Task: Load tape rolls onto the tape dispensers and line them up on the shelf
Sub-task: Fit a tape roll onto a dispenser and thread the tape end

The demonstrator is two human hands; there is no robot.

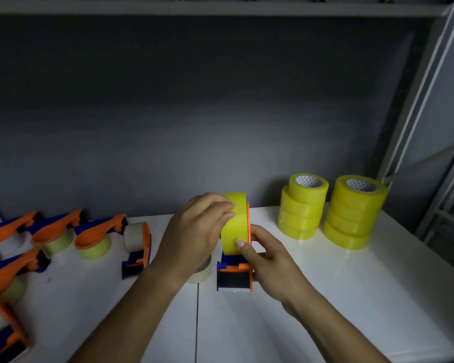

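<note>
Now both hands grip a yellow tape roll (235, 226) on an upright dispenser (235, 280) mid-shelf (325, 297): left hand (194, 237) curls over it, right hand (266, 260) apparently pinches roll and orange side plate.

Occlusions and edge cut-offs near the hands
Pale roll (202, 271) mostly hidden under left hand (194, 231); dispensers (3, 297) far left of it cut by edge, blurred; right hand (268, 260) covers held dispenser (235, 276) side.

White shelf (325, 297): yellow tape stacks (303, 209), loaded dispensers (95, 237), loose roll (201, 273).
</note>
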